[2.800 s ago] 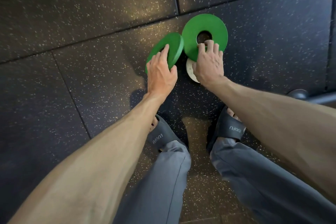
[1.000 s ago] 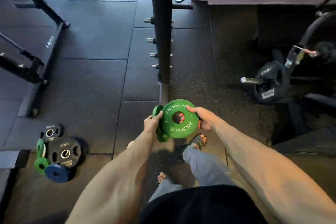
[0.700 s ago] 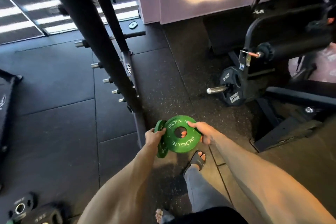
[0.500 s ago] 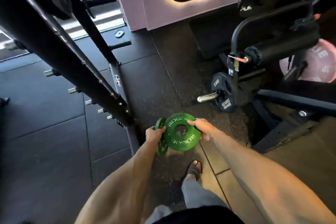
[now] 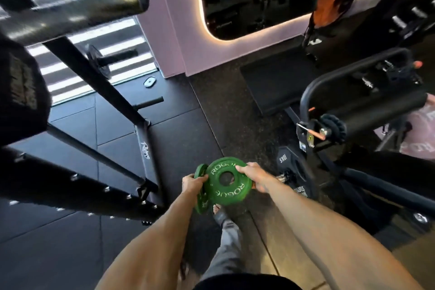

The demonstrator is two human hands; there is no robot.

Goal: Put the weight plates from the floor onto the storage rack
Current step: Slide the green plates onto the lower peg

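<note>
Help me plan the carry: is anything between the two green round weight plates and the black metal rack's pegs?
Nothing visible does. The left hand grips the smaller green plate, the right hand the larger green plate; only bare black rubber floor lies between them and the pegs of the black metal rack.

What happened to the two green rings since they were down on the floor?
Both came up off the floor and are now carried in the air. The left hand grips the edge-on plate and the right hand grips the lettered plate. The person stood up and walked over beside the black rack. Each hand has kept the same plate and the same grip.
</note>
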